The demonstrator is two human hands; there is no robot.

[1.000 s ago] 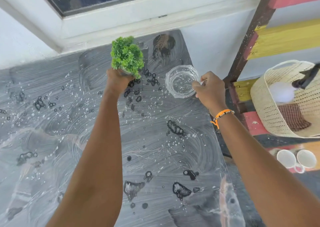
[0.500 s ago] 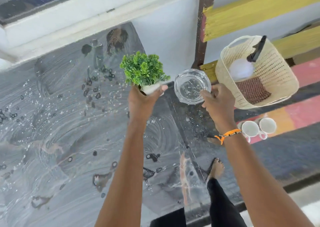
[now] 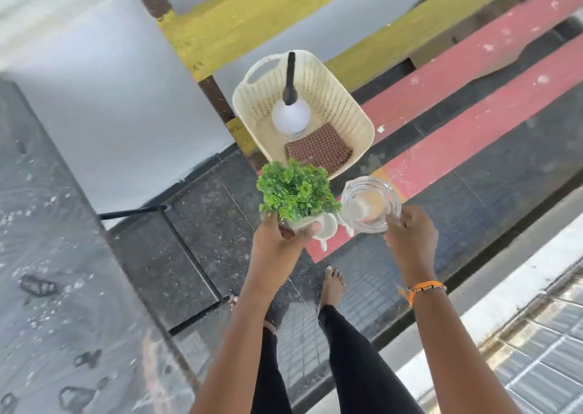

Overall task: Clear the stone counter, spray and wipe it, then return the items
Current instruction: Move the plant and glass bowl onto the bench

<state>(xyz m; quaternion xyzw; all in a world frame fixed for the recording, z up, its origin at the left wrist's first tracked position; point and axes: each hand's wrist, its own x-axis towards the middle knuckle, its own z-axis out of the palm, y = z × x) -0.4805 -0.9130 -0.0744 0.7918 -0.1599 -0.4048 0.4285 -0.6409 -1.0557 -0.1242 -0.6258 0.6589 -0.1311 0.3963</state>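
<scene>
Left hand [image 3: 277, 240]: fingers curled round the pale pot of the small green plant [image 3: 296, 192]; held upright in the air above the dark floor, off the worktop
Right hand [image 3: 410, 237]: fingers pinching the near rim of the clear glass bowl [image 3: 370, 203]; carried just right of the plant, over the red stripe
Worktop [image 3: 47, 271]: grey stone at far left; wet, streaked, dotted with droplets and dark patches
Basket [image 3: 353, 110]: cream, perforated, on the floor beyond both hands; white spray bottle [image 3: 291, 117] with black nozzle inside, beside a brown checked cloth [image 3: 318, 150]
White cups [image 3: 328, 226]: on the floor, partly hidden behind plant and bowl
Wrist: orange band [image 3: 424, 287] on the right arm
</scene>
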